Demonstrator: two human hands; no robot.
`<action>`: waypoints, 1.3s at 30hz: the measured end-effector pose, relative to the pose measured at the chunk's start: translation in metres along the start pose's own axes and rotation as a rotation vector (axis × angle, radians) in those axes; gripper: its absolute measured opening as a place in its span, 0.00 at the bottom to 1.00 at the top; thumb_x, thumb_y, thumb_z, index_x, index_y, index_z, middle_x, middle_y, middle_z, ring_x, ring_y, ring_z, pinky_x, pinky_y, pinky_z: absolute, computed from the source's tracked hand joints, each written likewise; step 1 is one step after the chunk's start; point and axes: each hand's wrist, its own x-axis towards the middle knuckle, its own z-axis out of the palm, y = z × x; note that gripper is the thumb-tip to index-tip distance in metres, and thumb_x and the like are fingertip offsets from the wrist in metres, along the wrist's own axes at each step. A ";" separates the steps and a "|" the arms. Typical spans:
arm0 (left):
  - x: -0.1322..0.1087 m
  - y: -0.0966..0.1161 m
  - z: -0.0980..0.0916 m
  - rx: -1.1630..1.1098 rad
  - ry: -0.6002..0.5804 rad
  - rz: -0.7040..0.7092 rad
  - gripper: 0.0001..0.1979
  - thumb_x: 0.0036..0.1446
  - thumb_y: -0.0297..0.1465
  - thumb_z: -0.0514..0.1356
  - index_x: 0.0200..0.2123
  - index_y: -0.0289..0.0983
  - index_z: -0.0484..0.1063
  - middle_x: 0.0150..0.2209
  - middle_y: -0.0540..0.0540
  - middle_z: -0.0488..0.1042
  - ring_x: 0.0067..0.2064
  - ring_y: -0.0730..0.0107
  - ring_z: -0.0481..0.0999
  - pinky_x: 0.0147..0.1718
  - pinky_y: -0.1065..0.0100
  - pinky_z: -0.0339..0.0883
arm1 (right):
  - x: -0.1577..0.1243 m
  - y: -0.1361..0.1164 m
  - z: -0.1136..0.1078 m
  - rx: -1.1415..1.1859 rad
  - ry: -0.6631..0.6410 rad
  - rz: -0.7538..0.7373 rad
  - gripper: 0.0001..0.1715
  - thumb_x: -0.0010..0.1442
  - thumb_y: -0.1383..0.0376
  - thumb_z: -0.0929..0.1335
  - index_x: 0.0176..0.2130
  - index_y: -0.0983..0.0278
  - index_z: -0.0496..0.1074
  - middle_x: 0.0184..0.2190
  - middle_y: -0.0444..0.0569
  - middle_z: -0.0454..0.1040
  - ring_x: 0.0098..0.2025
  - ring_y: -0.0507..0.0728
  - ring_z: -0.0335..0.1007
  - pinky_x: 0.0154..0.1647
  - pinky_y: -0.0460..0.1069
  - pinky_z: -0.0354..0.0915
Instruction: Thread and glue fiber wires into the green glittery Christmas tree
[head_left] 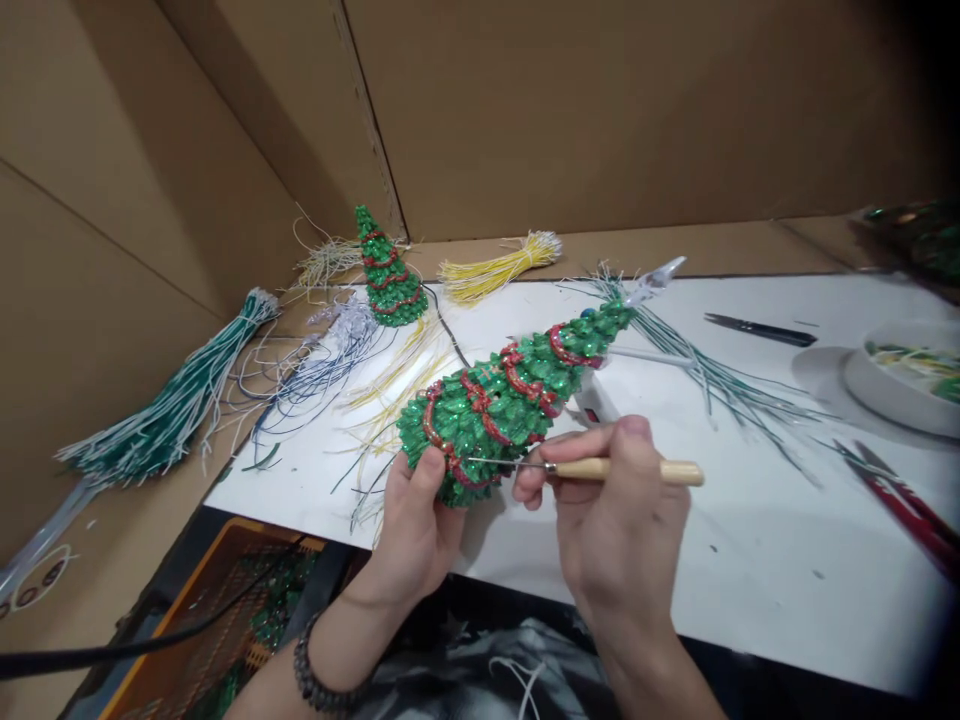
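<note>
A glittery green Christmas tree ornament (517, 390) with red garlands lies tilted over the white work surface, its clear-tipped top pointing up and to the right. My left hand (420, 520) grips it by the base, thumb on the lowest garland. In my right hand (615, 510) is an awl (622, 470) with a pale wooden handle. Its thin metal shaft reaches left to the lower branches; whether the tip touches them I cannot tell. The far ends of my left fingers are hidden behind the tree.
A smaller tree (390, 275) stands upright at the back. Bundles of green wires (180, 400) and yellow wires (499, 265) lie around, with loose strands beside them. Tweezers (761, 328), red-handled scissors (904, 505) and a white bowl (885, 390) are on the right. An orange crate (180, 590) sits lower left.
</note>
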 end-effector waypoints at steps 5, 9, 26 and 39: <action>0.000 0.000 0.000 -0.029 0.031 -0.055 0.20 0.47 0.42 0.70 0.42 0.39 0.79 0.40 0.46 0.82 0.42 0.64 0.81 0.42 0.67 0.75 | -0.007 0.000 -0.004 0.001 0.051 -0.268 0.24 0.66 0.58 0.63 0.22 0.63 0.76 0.16 0.44 0.73 0.18 0.53 0.72 0.17 0.48 0.67; 0.000 0.001 -0.002 -0.030 0.074 -0.127 0.19 0.45 0.41 0.72 0.40 0.39 0.79 0.37 0.48 0.83 0.38 0.68 0.81 0.38 0.71 0.75 | -0.011 0.005 -0.009 -0.099 -0.034 -0.477 0.22 0.66 0.55 0.64 0.26 0.62 0.77 0.18 0.44 0.74 0.21 0.54 0.73 0.22 0.51 0.69; -0.002 0.001 0.001 -0.030 0.056 -0.135 0.18 0.46 0.35 0.71 0.42 0.39 0.77 0.34 0.49 0.82 0.37 0.70 0.80 0.36 0.72 0.75 | -0.018 0.010 -0.013 -0.532 -0.155 -0.721 0.18 0.65 0.54 0.65 0.29 0.59 0.76 0.22 0.44 0.75 0.24 0.54 0.72 0.26 0.51 0.69; 0.001 -0.003 -0.002 -0.013 0.019 -0.090 0.19 0.50 0.38 0.69 0.44 0.38 0.77 0.37 0.45 0.82 0.41 0.65 0.80 0.42 0.67 0.73 | -0.009 0.008 0.004 -0.227 0.075 -0.260 0.23 0.66 0.59 0.64 0.23 0.64 0.74 0.17 0.43 0.71 0.18 0.50 0.67 0.18 0.46 0.63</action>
